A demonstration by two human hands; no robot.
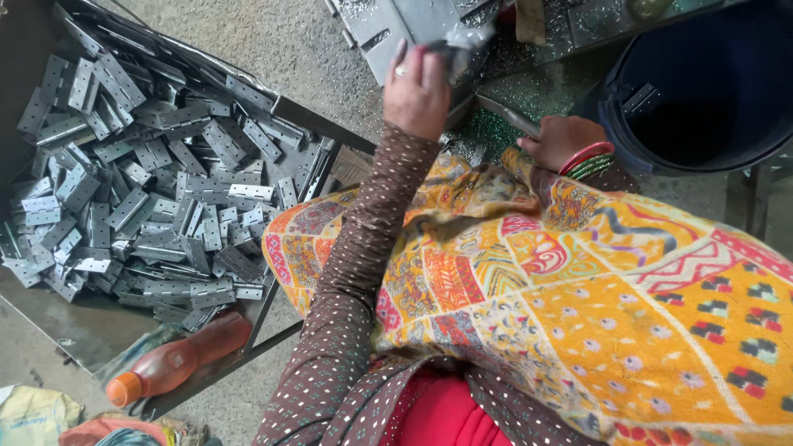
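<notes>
many loose hinges [157, 182] beside l hand [417, 91]

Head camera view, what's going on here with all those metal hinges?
A person in a patterned yellow shawl sits at a metal work surface. The left hand is raised over it, gripping a small blurred metal piece, probably a hinge. The right hand, with red and green bangles, rests by a metal lever. To the left, a tray is heaped with grey hinges, with an orange bottle lying at its edge. A dark blue bucket stands on the right.
</notes>
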